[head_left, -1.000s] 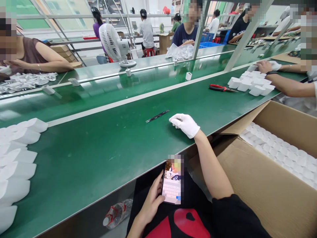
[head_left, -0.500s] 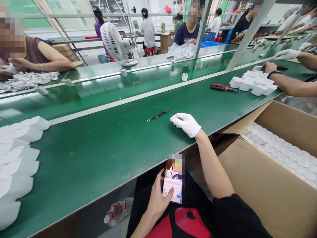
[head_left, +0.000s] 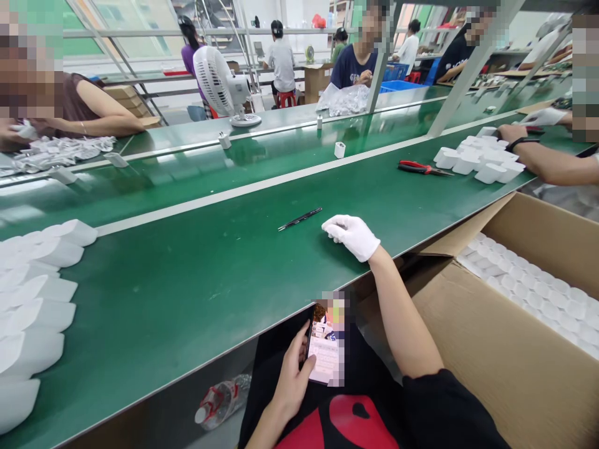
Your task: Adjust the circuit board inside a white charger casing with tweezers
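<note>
My left hand [head_left: 294, 375], bare, is closed round a smartphone [head_left: 327, 358] with a lit screen, held low above my lap. Its thumb lies at the left edge of the screen. My right hand [head_left: 352, 237] wears a white glove and rests on the green tabletop [head_left: 187, 293] near its front edge. The gloved fingers are curled together, and nothing shows in them. Just left of that hand lies a pair of dark tweezers [head_left: 300, 219], apart from the fingers.
White housings [head_left: 40, 299] stand in rows at left; more [head_left: 482, 156] lie right, beside red-handled pliers [head_left: 421, 168]. An open carton [head_left: 496, 337] of white parts stands at my right. A white fan [head_left: 219, 87] and several co-workers [head_left: 355, 65] are beyond. A plastic bottle [head_left: 222, 399] lies below.
My left thumb has shifted left across the phone screen. Small white parts on the far strip have moved left. My right hand and the tweezers have stayed put.
</note>
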Demonstrator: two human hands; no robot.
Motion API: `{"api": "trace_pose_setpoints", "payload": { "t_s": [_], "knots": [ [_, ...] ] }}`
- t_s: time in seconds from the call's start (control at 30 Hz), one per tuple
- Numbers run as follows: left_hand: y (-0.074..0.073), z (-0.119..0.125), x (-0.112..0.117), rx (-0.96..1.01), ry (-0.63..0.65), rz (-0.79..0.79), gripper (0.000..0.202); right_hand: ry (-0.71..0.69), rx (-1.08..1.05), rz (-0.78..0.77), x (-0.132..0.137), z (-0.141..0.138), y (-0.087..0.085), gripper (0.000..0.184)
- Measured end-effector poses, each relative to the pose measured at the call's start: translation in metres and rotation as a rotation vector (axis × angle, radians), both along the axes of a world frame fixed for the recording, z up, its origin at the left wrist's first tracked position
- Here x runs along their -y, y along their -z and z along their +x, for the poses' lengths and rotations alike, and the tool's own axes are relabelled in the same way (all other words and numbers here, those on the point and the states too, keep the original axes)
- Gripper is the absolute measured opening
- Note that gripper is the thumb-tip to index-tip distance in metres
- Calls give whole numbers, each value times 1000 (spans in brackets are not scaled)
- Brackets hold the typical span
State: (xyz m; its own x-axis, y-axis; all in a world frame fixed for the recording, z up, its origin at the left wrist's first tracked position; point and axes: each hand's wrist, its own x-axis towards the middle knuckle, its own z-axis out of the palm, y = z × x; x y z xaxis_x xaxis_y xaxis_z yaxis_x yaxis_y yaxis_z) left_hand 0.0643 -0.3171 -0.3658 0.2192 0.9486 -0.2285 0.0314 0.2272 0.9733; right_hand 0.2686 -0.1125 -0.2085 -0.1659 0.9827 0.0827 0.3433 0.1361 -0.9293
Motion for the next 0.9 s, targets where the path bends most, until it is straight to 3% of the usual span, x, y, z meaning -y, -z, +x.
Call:
{"api": "trace_pose_setpoints", "payload": {
  "t_s": [0.27,0.47,0.53,0.77,0.9],
  "knots": [
    [-5,0,-1,11,15,64,60,0,4,5,-1,1,2,24],
    [-10,9,-7,-58,-110,-2,48,-3,10,9,-1,1,1,24],
    [-9,9,-6,-77,-98,-4,48,-3,11,10,-1,1,1,23],
    [-7,5,4,-288,99,246,81,-4,12,15,-1,1,2,23],
    [-11,9,5,-391,110,227,91,-5,13,21,-2,1,3,23]
  ]
}}
